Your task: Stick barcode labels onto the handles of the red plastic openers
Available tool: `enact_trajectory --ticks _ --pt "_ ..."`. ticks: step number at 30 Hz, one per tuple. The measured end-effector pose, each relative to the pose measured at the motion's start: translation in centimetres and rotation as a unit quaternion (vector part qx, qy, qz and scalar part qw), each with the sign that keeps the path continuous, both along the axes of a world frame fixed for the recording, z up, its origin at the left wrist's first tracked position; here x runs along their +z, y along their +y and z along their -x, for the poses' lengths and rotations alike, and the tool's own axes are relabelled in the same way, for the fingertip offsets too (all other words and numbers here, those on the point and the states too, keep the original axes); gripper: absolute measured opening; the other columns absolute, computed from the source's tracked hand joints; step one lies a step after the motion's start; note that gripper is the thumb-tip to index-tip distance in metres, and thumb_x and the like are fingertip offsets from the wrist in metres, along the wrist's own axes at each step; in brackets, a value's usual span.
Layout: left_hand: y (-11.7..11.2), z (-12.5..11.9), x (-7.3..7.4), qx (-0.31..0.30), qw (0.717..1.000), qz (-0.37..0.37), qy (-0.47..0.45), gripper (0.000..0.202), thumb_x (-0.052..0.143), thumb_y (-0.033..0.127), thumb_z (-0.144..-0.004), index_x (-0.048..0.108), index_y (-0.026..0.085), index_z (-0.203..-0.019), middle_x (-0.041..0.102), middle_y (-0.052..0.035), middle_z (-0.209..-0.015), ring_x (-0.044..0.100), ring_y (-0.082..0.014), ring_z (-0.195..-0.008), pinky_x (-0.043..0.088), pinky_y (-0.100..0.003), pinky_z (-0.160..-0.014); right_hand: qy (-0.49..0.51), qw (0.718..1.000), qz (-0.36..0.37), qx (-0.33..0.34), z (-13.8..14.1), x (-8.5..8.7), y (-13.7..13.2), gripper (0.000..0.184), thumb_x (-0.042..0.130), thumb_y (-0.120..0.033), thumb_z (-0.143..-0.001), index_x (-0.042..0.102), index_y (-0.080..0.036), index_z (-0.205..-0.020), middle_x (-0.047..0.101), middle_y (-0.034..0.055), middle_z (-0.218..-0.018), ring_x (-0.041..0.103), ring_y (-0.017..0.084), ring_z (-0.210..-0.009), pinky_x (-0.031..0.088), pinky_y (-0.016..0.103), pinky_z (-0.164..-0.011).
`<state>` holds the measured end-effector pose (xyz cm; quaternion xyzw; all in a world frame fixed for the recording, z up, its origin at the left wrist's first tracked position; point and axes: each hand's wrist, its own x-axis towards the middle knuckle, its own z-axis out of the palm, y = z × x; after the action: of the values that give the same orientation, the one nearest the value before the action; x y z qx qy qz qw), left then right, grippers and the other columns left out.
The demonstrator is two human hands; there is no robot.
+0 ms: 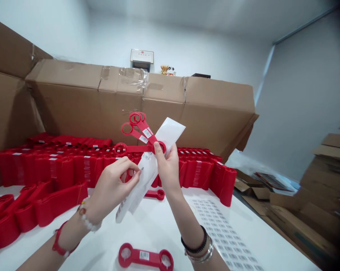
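Note:
My right hand (pixel 166 167) is closed round a fan of three red flat plastic tools (pixel 138 131) with ring ends, each bearing a small white label. The same hand holds a long white backing strip (pixel 170 131) that runs diagonally down behind both hands. My left hand (pixel 113 186) pinches at the strip's lower part (pixel 136 188) with thumb and forefinger; whether a sticker sits between the fingertips is too small to tell. Both hands are raised above the white table (pixel 153 229).
Rows of red tools (pixel 59 162) stand along open cardboard boxes (pixel 107 98) at the back. Loose red tools lie at the left (pixel 25 210), one near the front edge (pixel 146 258), another under the hands (pixel 155 194). A label sheet (pixel 223 233) lies right. Flattened cartons (pixel 308 210) pile beyond.

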<state>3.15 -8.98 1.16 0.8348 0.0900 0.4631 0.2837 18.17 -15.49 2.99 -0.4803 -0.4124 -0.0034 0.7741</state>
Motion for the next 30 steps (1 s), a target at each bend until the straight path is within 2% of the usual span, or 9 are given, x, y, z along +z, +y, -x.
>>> enact_trajectory --ticks 1,3,4,6,10,14,18,26,30 --pt "-0.4 0.5 0.4 -0.046 0.995 0.089 -0.008 0.018 0.064 0.034 -0.090 0.063 0.018 -0.082 0.052 0.0016 -0.068 0.046 -0.0098 -0.060 0.039 -0.025 -0.057 0.006 1.000 0.000 -0.009 0.0 -0.1 0.1 0.038 0.067 -0.047 -0.087 0.057 -0.019 -0.110 0.067 0.0054 -0.107 0.064 0.020 -0.102 0.050 0.033 -0.089" --pt "-1.0 1.4 1.2 -0.109 0.956 0.269 -0.037 0.025 0.068 0.045 -0.086 0.064 0.021 -0.087 0.040 0.0055 -0.053 0.033 -0.0068 -0.046 0.028 -0.020 -0.043 0.017 1.000 -0.001 -0.018 0.2 -0.2 0.2 0.039 0.066 -0.048 -0.088 0.056 -0.019 -0.113 0.067 0.0066 -0.111 0.063 0.021 -0.105 0.050 0.035 -0.091" --pt "-1.0 1.8 1.6 -0.114 0.935 0.332 -0.052 0.028 0.069 0.049 -0.084 0.065 0.022 -0.091 0.033 0.0070 -0.048 0.028 -0.0060 -0.043 0.023 -0.019 -0.040 0.021 1.000 -0.002 -0.016 0.5 -0.3 0.2 0.040 0.065 -0.048 -0.088 0.056 -0.020 -0.114 0.066 0.0069 -0.113 0.063 0.022 -0.107 0.050 0.036 -0.092" --pt "-0.9 2.2 1.9 -0.081 0.917 0.381 -0.080 0.035 0.073 0.053 -0.080 0.066 0.023 -0.096 0.028 0.0086 -0.043 0.024 -0.0054 -0.039 0.021 -0.017 -0.037 0.029 1.000 -0.002 -0.005 1.3 -0.2 0.0 0.040 0.064 -0.049 -0.089 0.056 -0.021 -0.116 0.066 0.0067 -0.117 0.062 0.022 -0.110 0.050 0.037 -0.094" --pt "0.0 2.0 1.9 -0.002 0.929 0.358 -0.094 0.038 0.076 0.054 -0.075 0.068 0.021 -0.093 0.035 0.0074 -0.041 0.028 -0.0056 -0.036 0.023 -0.016 -0.032 0.033 0.999 0.006 0.033 3.4 0.0 -0.6 0.038 0.065 -0.049 -0.089 0.056 -0.024 -0.117 0.065 0.0052 -0.117 0.063 0.021 -0.109 0.050 0.037 -0.096" --pt "0.4 2.0 2.0 0.009 0.937 0.337 -0.093 0.035 0.075 0.053 -0.076 0.070 0.022 -0.092 0.037 0.0070 -0.040 0.030 -0.0066 -0.035 0.027 -0.017 -0.031 0.026 0.997 0.004 0.067 4.8 0.2 -1.2 0.034 0.065 -0.046 -0.090 0.057 -0.025 -0.114 0.066 0.0037 -0.113 0.065 0.021 -0.105 0.053 0.036 -0.093" --pt "0.2 2.5 2.5 0.037 0.943 0.316 -0.101 0.031 0.074 0.050 -0.078 0.070 0.022 -0.090 0.040 0.0065 -0.040 0.032 -0.0059 -0.036 0.028 -0.017 -0.034 0.032 0.997 0.008 0.073 5.2 0.3 -1.5 0.033 0.066 -0.047 -0.089 0.057 -0.026 -0.113 0.067 0.0023 -0.112 0.065 0.020 -0.106 0.053 0.035 -0.094" --pt "-0.2 2.6 2.8 0.024 0.947 0.302 -0.103 0.025 0.074 0.045 -0.079 0.070 0.021 -0.085 0.039 0.0063 -0.039 0.033 -0.0073 -0.036 0.030 -0.019 -0.035 0.026 0.998 0.012 0.051 5.4 0.5 -1.8 0.037 0.066 -0.048 -0.088 0.058 -0.024 -0.115 0.066 0.0050 -0.113 0.064 0.023 -0.107 0.053 0.036 -0.092" --pt "-0.3 2.7 2.9 0.028 0.950 0.293 -0.102 0.022 0.074 0.042 -0.080 0.069 0.020 -0.082 0.040 0.0062 -0.039 0.033 -0.0071 -0.037 0.032 -0.019 -0.037 0.031 0.998 0.010 0.060 5.5 0.4 -1.8 0.037 0.067 -0.047 -0.088 0.057 -0.025 -0.115 0.065 0.0044 -0.119 0.063 0.022 -0.111 0.052 0.037 -0.096"
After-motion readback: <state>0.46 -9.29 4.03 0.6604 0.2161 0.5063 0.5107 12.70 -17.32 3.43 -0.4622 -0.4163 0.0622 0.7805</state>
